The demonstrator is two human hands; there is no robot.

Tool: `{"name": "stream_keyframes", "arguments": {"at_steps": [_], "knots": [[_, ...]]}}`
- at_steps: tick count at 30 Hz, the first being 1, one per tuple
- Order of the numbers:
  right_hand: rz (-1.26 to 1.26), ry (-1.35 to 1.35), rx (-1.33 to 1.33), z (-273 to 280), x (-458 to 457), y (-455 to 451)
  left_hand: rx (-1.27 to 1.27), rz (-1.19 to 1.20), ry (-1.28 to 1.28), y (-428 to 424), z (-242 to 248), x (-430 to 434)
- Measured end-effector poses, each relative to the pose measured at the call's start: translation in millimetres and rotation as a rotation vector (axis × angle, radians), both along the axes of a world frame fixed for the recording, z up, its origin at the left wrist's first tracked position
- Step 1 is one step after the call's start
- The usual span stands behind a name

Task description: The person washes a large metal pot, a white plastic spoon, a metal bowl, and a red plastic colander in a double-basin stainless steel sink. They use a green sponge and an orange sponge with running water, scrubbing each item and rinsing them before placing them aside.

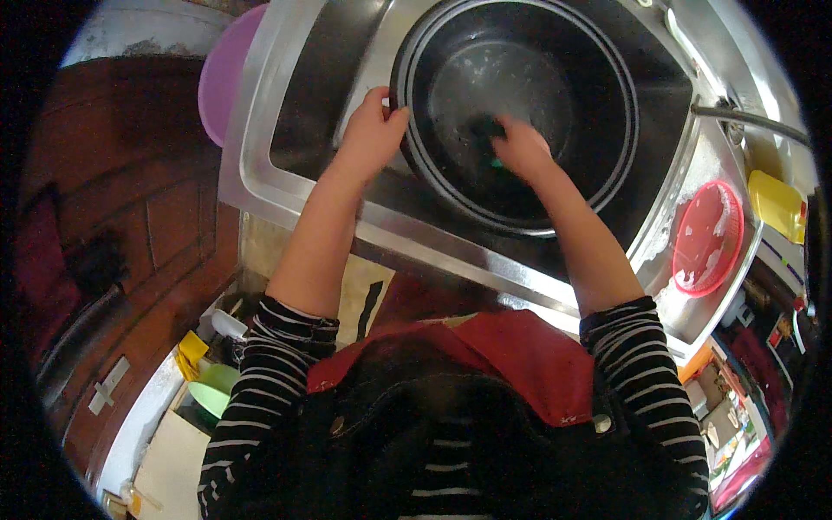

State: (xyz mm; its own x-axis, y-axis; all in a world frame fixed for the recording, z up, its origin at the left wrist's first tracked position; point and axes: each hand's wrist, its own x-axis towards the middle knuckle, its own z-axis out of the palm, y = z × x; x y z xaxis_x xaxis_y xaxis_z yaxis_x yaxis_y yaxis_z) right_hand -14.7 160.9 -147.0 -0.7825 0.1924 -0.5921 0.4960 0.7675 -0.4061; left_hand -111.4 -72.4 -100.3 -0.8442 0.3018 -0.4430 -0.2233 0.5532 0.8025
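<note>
A large round black basin point(601, 123) rests in the stainless steel sink point(416, 234). My left hand point(374, 133) holds the basin's left rim, the thumb lying over the edge. Inside the basin, my right hand point(523, 149) is blurred and presses down toward its floor. Under those fingers is a dark scrubbing pad point(484, 127) with a green bit point(497, 162) showing; most of it is hidden or smeared. Pale, wet-looking marks lie on the basin's bottom.
Right of the sink, a pink plastic basket point(708, 237) with suds sits on the wet steel drainboard point(682, 318), near a yellow container point(777, 205). A hose-like spout point(747, 117) reaches in from the right. A purple basin point(224, 78) stands beyond the sink's left edge.
</note>
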Motion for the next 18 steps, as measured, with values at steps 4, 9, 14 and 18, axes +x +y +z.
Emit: {"name": "stream_keyframes", "arguments": {"at_steps": [4, 9, 14, 18], "knots": [[-0.216, 0.328, -0.342, 14.5, -40.4, -68.3, 0.027, 0.01, -0.001, -1.3, -6.7, 0.3], [0.39, -0.152, -0.261, -3.4, -0.2, -58.3, -0.026, 0.029, 0.077, -2.2, 1.1, -3.7], [0.573, -0.289, 0.242, -1.3, 32.1, 1.9, 0.086, 0.126, 0.014, 0.7, 9.1, -4.0], [-0.025, 0.144, -0.169, 23.5, -1.5, -21.4, 0.194, 0.219, 0.0, 2.8, 9.3, -2.9]]}}
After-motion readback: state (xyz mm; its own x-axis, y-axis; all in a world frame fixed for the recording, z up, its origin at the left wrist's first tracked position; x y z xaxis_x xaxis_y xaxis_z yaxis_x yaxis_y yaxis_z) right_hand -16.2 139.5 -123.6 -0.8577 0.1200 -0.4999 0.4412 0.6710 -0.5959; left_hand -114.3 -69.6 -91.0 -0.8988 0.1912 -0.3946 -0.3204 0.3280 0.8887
